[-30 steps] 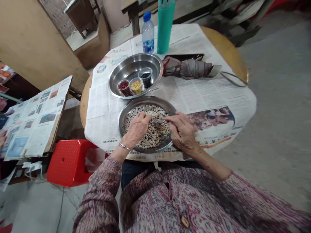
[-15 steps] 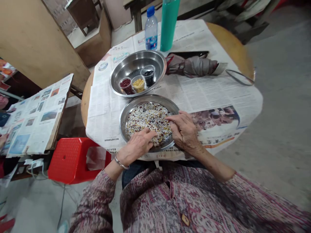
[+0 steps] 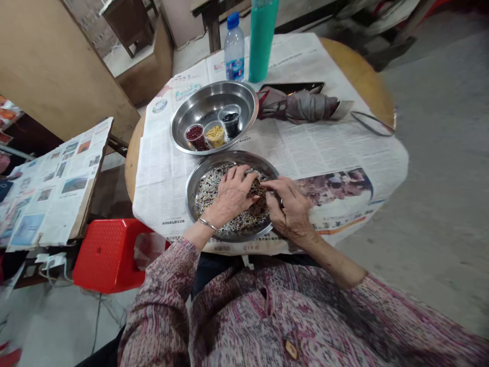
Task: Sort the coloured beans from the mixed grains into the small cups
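Note:
A steel pan point(image 3: 194, 179) of mixed rice and beans point(image 3: 209, 187) lies on the newspaper-covered round table point(image 3: 359, 76) in front of me. My left hand point(image 3: 232, 194) lies flat on the grain in the middle of the pan, fingers stretched out. My right hand point(image 3: 289, 208) rests at the pan's right rim, fingers curled and pinched toward the grain; what they hold I cannot make out. Behind stands a steel bowl point(image 3: 198, 104) with three small cups: red beans point(image 3: 194, 134), yellow beans point(image 3: 215, 133), black beans point(image 3: 230, 118).
A folded umbrella point(image 3: 301, 106) lies right of the bowl, a water bottle point(image 3: 234, 48) and a green flask point(image 3: 262, 38) stand behind it. A red stool point(image 3: 107, 255) and a newspaper-covered board point(image 3: 49, 188) are at left. Bare floor lies to the right.
My left hand moved from the pan's near edge up onto the middle of the grain and spread flat. My right hand stayed at the right rim.

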`<act>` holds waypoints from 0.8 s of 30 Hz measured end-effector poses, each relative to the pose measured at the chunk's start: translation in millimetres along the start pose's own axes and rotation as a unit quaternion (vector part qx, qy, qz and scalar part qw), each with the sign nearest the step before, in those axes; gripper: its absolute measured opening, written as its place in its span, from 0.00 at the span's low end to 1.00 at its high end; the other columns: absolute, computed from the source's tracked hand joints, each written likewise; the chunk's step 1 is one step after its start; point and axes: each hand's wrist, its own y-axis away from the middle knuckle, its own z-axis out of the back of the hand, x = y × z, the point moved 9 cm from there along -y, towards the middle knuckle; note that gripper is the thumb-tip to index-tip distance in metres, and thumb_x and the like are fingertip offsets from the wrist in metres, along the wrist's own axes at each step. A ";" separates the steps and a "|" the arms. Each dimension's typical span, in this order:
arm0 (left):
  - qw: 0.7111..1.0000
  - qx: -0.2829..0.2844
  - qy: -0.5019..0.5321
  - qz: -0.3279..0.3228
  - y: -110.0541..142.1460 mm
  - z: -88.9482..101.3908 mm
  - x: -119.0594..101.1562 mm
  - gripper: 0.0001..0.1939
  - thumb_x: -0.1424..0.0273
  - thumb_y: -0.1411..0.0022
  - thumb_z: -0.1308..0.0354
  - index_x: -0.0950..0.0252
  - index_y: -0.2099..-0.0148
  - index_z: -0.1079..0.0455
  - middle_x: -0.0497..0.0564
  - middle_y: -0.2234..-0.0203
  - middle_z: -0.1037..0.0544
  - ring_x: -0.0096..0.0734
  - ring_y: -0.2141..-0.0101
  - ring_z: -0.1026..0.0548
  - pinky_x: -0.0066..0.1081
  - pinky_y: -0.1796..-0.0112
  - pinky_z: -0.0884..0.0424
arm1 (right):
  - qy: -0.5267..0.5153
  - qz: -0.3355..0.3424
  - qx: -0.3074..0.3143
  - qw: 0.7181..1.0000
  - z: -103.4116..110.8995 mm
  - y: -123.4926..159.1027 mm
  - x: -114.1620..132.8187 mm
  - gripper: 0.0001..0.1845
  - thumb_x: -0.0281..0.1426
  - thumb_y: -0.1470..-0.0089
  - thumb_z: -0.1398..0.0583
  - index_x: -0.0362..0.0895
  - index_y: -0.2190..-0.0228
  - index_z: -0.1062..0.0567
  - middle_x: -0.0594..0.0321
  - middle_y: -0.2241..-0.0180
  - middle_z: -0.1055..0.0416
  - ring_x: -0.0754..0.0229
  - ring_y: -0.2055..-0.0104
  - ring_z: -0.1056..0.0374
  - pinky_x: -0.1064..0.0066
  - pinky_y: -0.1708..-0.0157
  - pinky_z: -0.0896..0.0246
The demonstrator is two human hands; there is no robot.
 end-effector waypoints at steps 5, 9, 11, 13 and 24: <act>0.999 0.024 0.020 -0.022 -12.1 -9.5 -3.2 0.20 0.68 0.34 0.40 0.62 0.41 0.34 0.55 0.43 0.32 0.45 0.42 0.34 0.45 0.42 0.32 | 0.010 0.006 -0.001 1.000 -1.1 0.5 0.1 0.15 0.25 0.40 0.45 0.49 0.54 0.27 0.57 0.58 0.23 0.51 0.54 0.28 0.49 0.45 0.33; 0.998 0.026 0.045 -0.046 -19.3 -13.3 -2.9 0.09 0.76 0.31 0.48 0.63 0.51 0.30 0.52 0.53 0.26 0.37 0.49 0.29 0.38 0.46 0.29 | 0.009 0.009 -0.004 1.000 -2.1 0.7 -0.2 0.14 0.24 0.40 0.45 0.49 0.55 0.26 0.57 0.60 0.23 0.51 0.55 0.28 0.49 0.46 0.33; 0.999 0.016 0.041 -0.021 -17.8 -10.0 6.8 0.10 0.78 0.30 0.50 0.64 0.52 0.31 0.52 0.55 0.26 0.35 0.51 0.27 0.35 0.49 0.28 | 0.007 0.016 -0.006 1.000 -1.8 0.0 1.2 0.14 0.24 0.40 0.45 0.49 0.55 0.26 0.58 0.60 0.23 0.52 0.56 0.27 0.50 0.46 0.33; 1.000 0.002 0.019 0.024 -10.9 -2.6 21.3 0.09 0.77 0.29 0.51 0.65 0.52 0.31 0.53 0.56 0.25 0.34 0.53 0.26 0.34 0.51 0.28 | 0.007 0.022 -0.008 1.000 -1.2 -0.9 2.9 0.14 0.24 0.40 0.44 0.49 0.55 0.26 0.59 0.60 0.23 0.53 0.57 0.27 0.51 0.45 0.33; 0.984 0.070 -0.040 0.158 60.5 12.7 38.8 0.16 0.55 0.27 0.48 0.63 0.49 0.34 0.53 0.55 0.23 0.38 0.57 0.22 0.33 0.59 0.28 | 0.000 0.022 0.003 1.000 -2.8 -1.0 3.8 0.14 0.24 0.41 0.44 0.49 0.56 0.26 0.60 0.61 0.22 0.54 0.59 0.27 0.51 0.45 0.35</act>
